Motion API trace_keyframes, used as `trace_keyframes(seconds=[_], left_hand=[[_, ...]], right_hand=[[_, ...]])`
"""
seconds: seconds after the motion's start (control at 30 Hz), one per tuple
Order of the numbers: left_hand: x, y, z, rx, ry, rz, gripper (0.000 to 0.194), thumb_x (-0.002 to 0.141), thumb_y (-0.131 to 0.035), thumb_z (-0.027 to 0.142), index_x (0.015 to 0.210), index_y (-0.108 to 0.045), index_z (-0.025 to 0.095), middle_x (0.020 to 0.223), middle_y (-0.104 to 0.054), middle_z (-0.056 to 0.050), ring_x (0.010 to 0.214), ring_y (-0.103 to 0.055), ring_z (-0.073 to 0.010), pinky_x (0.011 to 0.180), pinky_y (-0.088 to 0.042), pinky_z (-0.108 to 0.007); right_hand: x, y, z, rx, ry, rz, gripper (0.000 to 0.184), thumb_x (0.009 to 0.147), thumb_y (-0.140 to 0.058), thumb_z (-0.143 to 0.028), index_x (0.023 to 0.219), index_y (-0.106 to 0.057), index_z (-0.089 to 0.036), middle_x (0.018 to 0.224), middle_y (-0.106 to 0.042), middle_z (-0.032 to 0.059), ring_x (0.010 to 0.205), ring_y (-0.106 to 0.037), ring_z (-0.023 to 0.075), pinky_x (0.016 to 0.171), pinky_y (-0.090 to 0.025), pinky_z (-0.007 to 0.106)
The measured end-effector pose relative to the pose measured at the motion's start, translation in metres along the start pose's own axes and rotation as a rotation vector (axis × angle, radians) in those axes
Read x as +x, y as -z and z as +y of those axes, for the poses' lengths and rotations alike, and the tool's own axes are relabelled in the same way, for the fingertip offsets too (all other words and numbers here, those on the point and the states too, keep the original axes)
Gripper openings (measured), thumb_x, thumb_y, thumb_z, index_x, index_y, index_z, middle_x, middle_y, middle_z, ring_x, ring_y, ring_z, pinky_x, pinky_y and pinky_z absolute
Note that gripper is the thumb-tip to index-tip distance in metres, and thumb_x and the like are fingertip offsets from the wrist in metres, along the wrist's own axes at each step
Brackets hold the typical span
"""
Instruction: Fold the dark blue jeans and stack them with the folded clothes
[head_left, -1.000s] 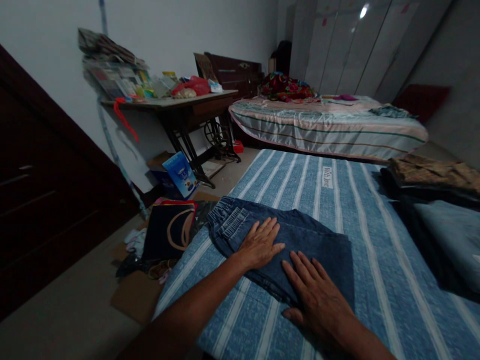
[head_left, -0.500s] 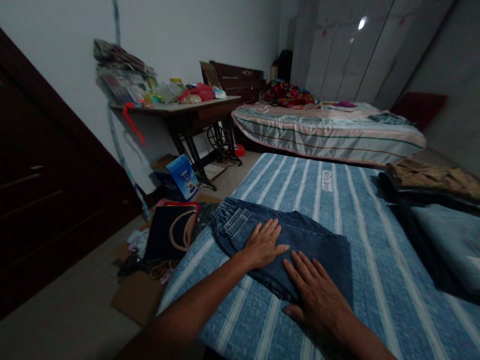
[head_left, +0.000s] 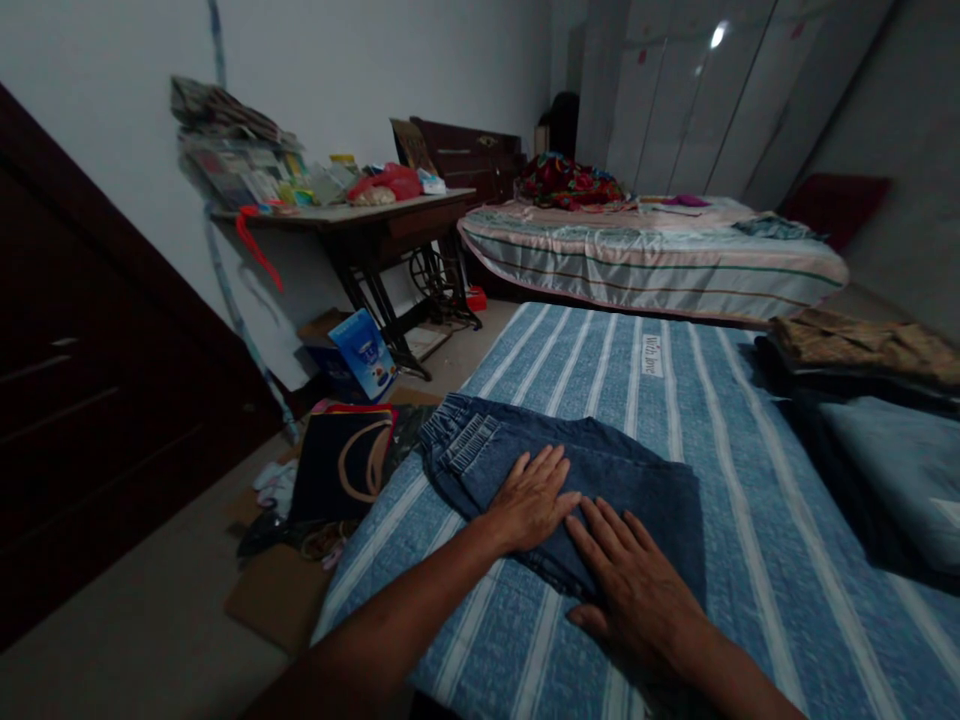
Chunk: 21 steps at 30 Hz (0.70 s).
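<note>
Folded blue denim jeans (head_left: pixel 630 470) with a gathered elastic waist lie flat on a blue-and-white striped cloth (head_left: pixel 585 350). My left hand (head_left: pixel 531 498) presses palm down on the middle of the jeans, fingers stretched out. Beside it, my right hand (head_left: pixel 637 580) rests flat across the near edge of the denim, its fingers also extended and its thumb apart. The tips of the right fingers come close to the left thumb. Neither hand grips the fabric; both palms hide part of it.
Folded clothes (head_left: pixel 900 470) are stacked at the right, by a brown patterned garment (head_left: pixel 862 345). On the left floor are a dark bag (head_left: pixel 322 470), a blue package (head_left: pixel 366 352) and cardboard (head_left: pixel 277 600). Behind stand a cluttered sewing-machine table (head_left: pixel 420 208) and a bed (head_left: pixel 637 245).
My left hand has slid slightly toward the right and nearer to me on the denim, closer to my right hand. The right hand stays nearly in place. The view has shifted a little.
</note>
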<state>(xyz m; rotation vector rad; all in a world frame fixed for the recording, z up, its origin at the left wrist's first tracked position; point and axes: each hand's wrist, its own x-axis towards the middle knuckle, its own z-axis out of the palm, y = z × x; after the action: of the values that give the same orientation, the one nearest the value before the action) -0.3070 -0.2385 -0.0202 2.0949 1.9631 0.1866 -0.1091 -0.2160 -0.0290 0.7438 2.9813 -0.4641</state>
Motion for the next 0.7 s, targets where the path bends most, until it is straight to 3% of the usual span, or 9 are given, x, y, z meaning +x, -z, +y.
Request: trace_keyframes(seconds=[0.27, 0.7], left_hand=[[0.0027, -0.0005, -0.0023, 0.003, -0.012, 0.013, 0.051, 0.097, -0.026, 0.04, 0.141, -0.036, 0.015, 0.153, -0.025, -0.01, 0.142, -0.016, -0.0214, 0.115, -0.016, -0.046], [0.0018, -0.005, 0.0012, 0.113, -0.023, 0.084, 0.051, 0.097, -0.024, 0.04, 0.14, -0.037, 0.014, 0.151, -0.03, -0.01, 0.142, -0.019, -0.0224, 0.114, -0.019, -0.047]], right_hand=[[-0.0011, -0.0023, 0.0029, -0.031, 0.014, 0.036, 0.086, 0.079, -0.061, -0.055, 0.148, -0.025, -0.021, 0.153, -0.016, 0.014, 0.141, -0.015, 0.0331, 0.112, -0.018, 0.054], [-0.0028, -0.0019, 0.0027, -0.074, 0.03, 0.044, 0.084, 0.081, -0.058, -0.056, 0.148, -0.024, -0.018, 0.153, -0.017, 0.0157, 0.141, -0.015, 0.0334, 0.111, -0.018, 0.054]])
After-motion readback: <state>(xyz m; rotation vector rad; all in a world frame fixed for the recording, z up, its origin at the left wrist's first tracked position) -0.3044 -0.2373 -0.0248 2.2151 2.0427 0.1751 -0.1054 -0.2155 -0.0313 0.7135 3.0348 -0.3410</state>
